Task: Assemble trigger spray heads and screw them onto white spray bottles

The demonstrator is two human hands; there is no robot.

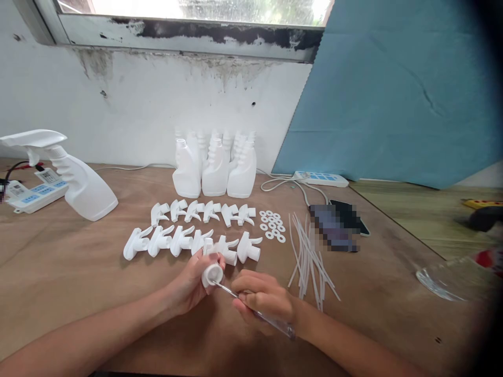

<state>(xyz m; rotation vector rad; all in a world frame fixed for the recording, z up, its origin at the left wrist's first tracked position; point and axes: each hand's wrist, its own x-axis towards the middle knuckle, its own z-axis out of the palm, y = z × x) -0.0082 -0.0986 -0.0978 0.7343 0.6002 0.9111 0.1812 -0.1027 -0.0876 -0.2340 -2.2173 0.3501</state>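
Note:
My left hand (pixel 194 285) is closed around a white spray trigger head (pixel 212 274), its round cap opening turned toward me. In my right hand (pixel 265 296) is a screwdriver (pixel 281 325) with a clear handle. Its thin metal tip reaches the cap opening; how deep it goes I cannot tell. Behind my hands, two rows of white trigger heads (pixel 183 242) lie on the brown tabletop (pixel 145 324). White washers (pixel 271 222) are grouped right of the rows, and thin white tubes (pixel 308 262) lie in a loose pile beside them.
Several white spray bottles (pixel 214 173) without heads stand against the wall. An assembled spray bottle (pixel 88 183) stands at left by a power strip (pixel 41 196). To the right are another power strip (pixel 322 179), cables, two phones (pixel 334 228) and a clear plastic bottle (pixel 451 277).

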